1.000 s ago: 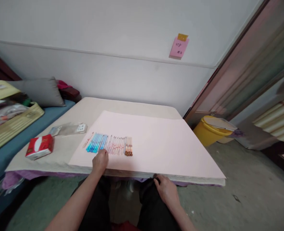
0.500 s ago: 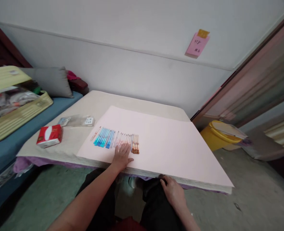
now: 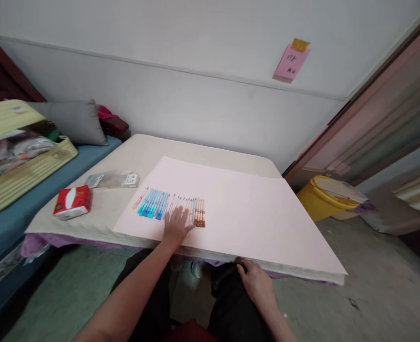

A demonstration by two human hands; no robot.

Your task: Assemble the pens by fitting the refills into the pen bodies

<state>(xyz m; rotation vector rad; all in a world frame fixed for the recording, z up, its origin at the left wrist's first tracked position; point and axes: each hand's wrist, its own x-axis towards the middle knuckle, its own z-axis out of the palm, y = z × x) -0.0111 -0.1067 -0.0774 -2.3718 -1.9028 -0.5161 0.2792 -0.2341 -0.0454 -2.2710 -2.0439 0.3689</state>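
Observation:
A row of slim pens lies side by side on a pale pink sheet. Blue pens are at the left of the row and brown-ended pens at the right; one pale pen is at the far left. My left hand lies flat over the lower ends of the middle pens, fingers spread, hiding part of them. My right hand rests on my right knee just below the table edge, fingers loosely stretched and holding nothing.
Left of the sheet are a red tissue pack and a clear plastic sleeve. A blue couch holds a yellow case and a grey pillow. A yellow bin stands right of the table.
My left hand has slid slightly left and farther up over the middle pens, with its fingers more spread. My right hand stays on the knee.

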